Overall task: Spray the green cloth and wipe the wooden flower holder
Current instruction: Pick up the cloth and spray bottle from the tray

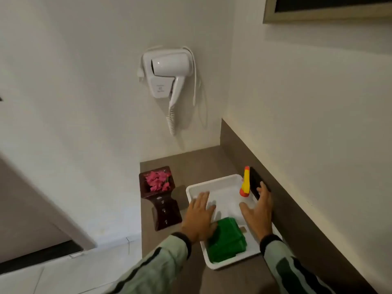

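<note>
Both hands — left hand (199, 215) and right hand (257, 211) — are hovering spread and empty-palmed over a white tray (214, 183) holding the green cloth (228, 240).

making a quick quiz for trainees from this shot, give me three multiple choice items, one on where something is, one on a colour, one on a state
1. Where does the green cloth lie?
A. in the near end of the white tray
B. on the floor
C. on top of the wooden flower holder

2. What colour are the flowers in the holder?
A. white
B. pink
C. blue

3. What are the two hands doing?
A. the left hand squeezes the spray bottle
B. both are open over the tray, holding nothing
C. the right hand lifts the holder

Key: 1 A, the folded cloth sits inside the tray's near end. 2 B, pink petals fill the holder's top. 3 B, the fingers of both hands are spread with no grip on anything; the bottle stands untouched at the tray's far right corner.
</note>
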Demonstrator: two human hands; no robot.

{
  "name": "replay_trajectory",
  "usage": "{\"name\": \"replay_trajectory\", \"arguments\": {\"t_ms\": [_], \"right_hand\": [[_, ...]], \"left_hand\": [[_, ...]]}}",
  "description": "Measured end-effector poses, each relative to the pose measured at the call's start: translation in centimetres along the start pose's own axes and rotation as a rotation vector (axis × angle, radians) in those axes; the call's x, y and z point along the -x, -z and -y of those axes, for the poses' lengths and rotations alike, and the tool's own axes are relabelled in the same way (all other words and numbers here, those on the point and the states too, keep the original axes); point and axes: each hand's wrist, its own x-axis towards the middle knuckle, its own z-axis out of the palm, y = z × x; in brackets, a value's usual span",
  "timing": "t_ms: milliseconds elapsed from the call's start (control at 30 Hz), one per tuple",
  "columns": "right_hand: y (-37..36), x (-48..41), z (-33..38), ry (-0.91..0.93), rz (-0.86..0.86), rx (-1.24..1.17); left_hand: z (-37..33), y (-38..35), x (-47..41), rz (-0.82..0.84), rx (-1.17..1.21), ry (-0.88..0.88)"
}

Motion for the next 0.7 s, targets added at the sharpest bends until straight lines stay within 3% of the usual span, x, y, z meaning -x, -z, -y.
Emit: {"name": "replay_trajectory", "arguments": {"t_ms": [100,333,467,700], "right_hand": [[-1.5,-1.8,-1.5,-0.067,0.067,-0.028],[-5.4,-5.9,-0.8,-0.006,0.055,-0.013],[-4.3,-5.3,1.1,0.102,0.022,-0.086],[-1.0,-3.2,2.1,0.485,-0.008,0.022]], "left_hand": [[-0.9,-3.0,-1.5,0.204,0.035,0.031],[-1.4,-4.9,-2.9,0.334,0.092,0.168],[-2.6,-3.3,-2.5,0.239,0.174,0.133],[-1.5,-2.1,0.0,-0.045,0.611,0.172]]}}
